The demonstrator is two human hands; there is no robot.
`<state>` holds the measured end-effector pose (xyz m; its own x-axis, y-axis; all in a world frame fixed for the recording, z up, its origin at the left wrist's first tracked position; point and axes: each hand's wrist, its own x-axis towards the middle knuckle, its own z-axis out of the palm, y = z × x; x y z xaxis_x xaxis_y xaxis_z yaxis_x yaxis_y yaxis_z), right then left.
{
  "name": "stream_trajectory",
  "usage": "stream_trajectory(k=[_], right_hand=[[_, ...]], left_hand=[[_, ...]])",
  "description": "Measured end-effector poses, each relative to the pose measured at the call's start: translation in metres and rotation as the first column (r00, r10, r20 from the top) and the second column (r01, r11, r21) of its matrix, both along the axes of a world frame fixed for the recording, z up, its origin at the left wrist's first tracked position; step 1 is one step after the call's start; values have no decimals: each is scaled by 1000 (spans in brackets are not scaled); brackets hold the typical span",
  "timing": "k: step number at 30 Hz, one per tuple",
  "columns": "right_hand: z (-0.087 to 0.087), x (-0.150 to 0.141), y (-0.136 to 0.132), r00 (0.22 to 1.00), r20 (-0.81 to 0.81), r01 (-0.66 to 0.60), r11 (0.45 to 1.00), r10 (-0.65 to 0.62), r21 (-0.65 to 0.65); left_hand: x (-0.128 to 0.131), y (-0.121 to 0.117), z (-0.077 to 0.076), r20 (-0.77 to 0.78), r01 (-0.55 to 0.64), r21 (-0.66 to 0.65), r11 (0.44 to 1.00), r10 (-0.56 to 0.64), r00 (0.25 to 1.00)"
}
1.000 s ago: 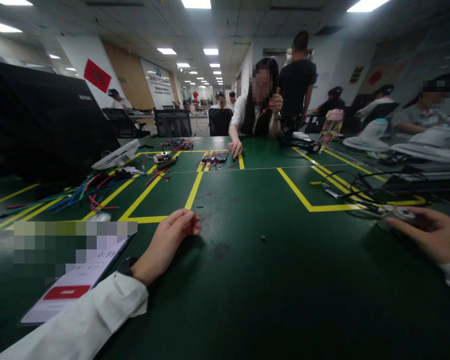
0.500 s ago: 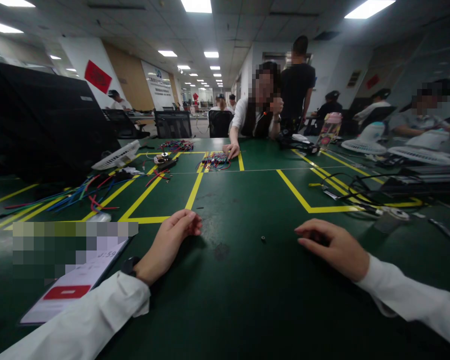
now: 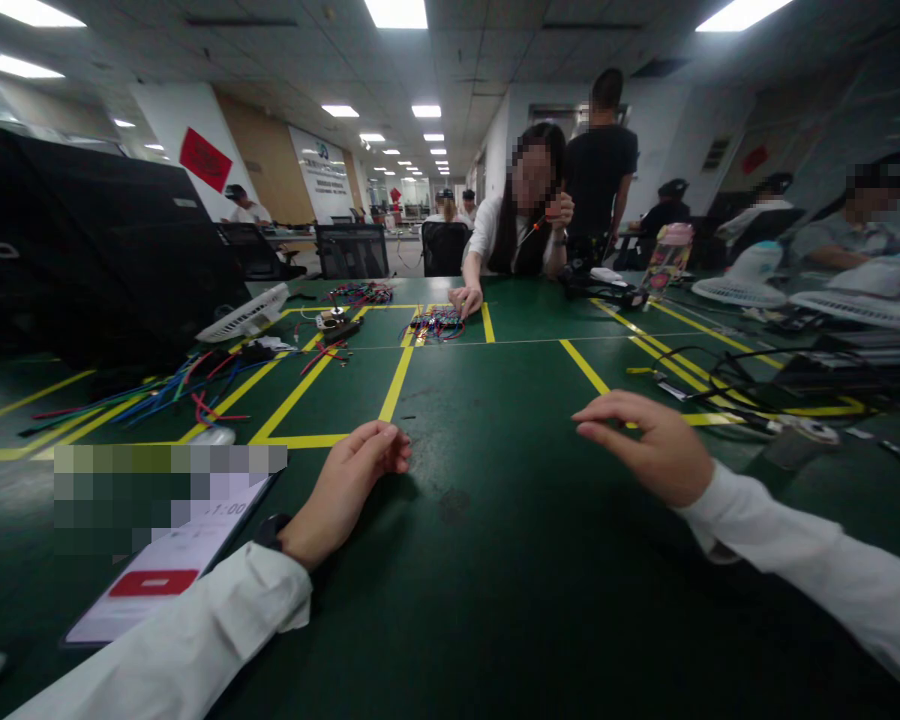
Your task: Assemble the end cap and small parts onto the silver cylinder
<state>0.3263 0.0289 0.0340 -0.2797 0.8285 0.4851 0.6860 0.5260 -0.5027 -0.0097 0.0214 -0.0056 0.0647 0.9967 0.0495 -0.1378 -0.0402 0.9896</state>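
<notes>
My left hand [image 3: 360,475] rests on the green table [image 3: 487,620] with its fingers curled in and the thumb against them. Whatever may be inside that curl is hidden. A small dark sliver [image 3: 409,417] lies just beyond its fingertips. Over the right half of the table is my right hand [image 3: 649,445], thumb and forefinger brought close together in a pinch. Anything between those tips is too small to make out. A phone [image 3: 157,582] with a lit screen lies beside my left forearm.
Loose coloured wires [image 3: 154,398] and a white fan [image 3: 244,315] lie at left. Across the table, a co-worker's hand [image 3: 466,300] touches a wired board [image 3: 436,324]. Black cables [image 3: 727,385] and a metal cylinder [image 3: 799,440] are at right.
My right hand has moved up and left, its thumb and forefinger closer together. The small dark ring that lay between my hands no longer shows on the table. My left hand has barely moved.
</notes>
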Motion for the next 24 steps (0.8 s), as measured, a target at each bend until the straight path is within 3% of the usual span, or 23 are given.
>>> stream_trajectory(k=[2, 5, 7, 10, 12, 14, 21, 24], right_hand=[[17, 36, 1, 969, 6, 245, 961, -248, 127], [27, 103, -3, 817, 172, 514, 831, -550, 213], [23, 146, -9, 703, 292, 593, 761, -648, 262], [11, 192, -21, 625, 384, 707, 702, -679, 90], [7, 205, -26, 611, 401, 768, 634, -683, -89], [8, 207, -30, 604, 397, 790, 585, -692, -182], [18, 201, -33, 558, 344, 827, 537, -755, -163], [19, 205, -32, 585, 309, 811, 539, -750, -228]], left_hand=[[0, 0, 0, 5, 0, 4, 1000, 0, 1000], [1, 1, -1, -12, -4, 6, 1000, 4, 1000], [1, 2, -1, -19, -13, 12, 1000, 13, 1000], [2, 2, -1, -20, -15, 22, 1000, 16, 1000], [2, 2, -2, -17, -9, 18, 1000, 9, 1000], [1, 2, -2, -15, -3, 13, 1000, 3, 1000], [1, 3, -3, -10, -19, 9, 1000, 20, 1000], [2, 3, -3, -9, -36, 9, 999, 36, 999]])
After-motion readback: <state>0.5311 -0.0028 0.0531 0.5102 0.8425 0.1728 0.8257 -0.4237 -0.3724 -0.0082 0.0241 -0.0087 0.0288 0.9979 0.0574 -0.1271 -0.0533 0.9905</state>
